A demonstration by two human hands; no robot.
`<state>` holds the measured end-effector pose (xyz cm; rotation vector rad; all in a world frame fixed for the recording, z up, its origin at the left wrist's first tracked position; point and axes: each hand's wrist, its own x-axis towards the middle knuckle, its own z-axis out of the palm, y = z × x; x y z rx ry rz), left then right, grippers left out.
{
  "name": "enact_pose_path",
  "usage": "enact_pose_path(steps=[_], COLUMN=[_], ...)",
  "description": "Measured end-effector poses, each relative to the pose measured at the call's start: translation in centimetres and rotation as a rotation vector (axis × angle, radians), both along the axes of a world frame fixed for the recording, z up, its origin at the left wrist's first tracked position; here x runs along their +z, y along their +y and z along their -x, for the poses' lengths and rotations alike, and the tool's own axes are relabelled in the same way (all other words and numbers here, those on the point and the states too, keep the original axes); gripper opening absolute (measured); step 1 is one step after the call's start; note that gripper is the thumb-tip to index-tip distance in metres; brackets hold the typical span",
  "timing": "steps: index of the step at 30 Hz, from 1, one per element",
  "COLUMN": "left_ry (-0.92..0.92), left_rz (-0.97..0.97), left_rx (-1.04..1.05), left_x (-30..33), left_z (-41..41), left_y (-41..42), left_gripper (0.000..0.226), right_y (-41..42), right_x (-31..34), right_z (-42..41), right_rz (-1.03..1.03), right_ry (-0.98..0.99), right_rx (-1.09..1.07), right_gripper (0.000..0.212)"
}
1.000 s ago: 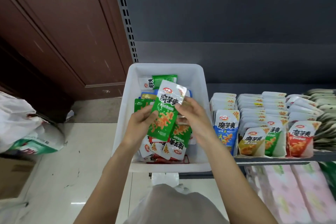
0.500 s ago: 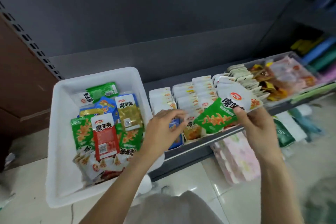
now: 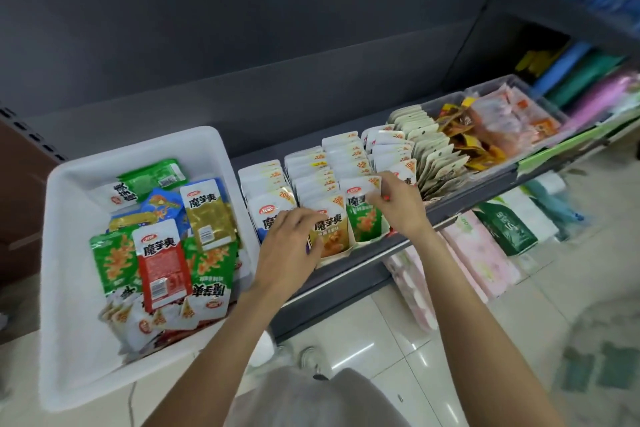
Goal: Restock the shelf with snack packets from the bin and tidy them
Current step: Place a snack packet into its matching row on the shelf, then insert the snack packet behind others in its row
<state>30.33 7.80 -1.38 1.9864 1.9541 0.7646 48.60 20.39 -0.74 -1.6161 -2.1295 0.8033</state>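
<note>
pink tissue packs (image 3: 481,263), green pack (image 3: 509,227), tiled floor (image 3: 381,340)

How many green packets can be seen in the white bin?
3: back green packet near the far wall; left green packet and right green packet flank the red packet. More may lie hidden underneath.

Three large black characters — 魔芋爽 — stand on the red packet (image 3: 162,263) in the white bin (image 3: 62,322), on the gold packet (image 3: 207,215) beside it, and on the yellow packet (image 3: 330,230) at the shelf front. "20%" shows in red on the top corner of the white packet (image 3: 273,204) — other print is too small.
</note>
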Motion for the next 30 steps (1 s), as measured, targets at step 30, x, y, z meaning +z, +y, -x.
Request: enact_pose_path(steps=[30], left_ry=[0.275], left_rz=[0.783], left_rx=[0.645], left_x=[-2.3], left_z=[16.0], left_y=[-6.1], left_gripper=[0.082], right_y=[-11.5], right_x=[-4.5], right_z=[26.8], right_rz=[0.327], right_ry=[-0.109], right_rx=[0.491], right_gripper=[0.059])
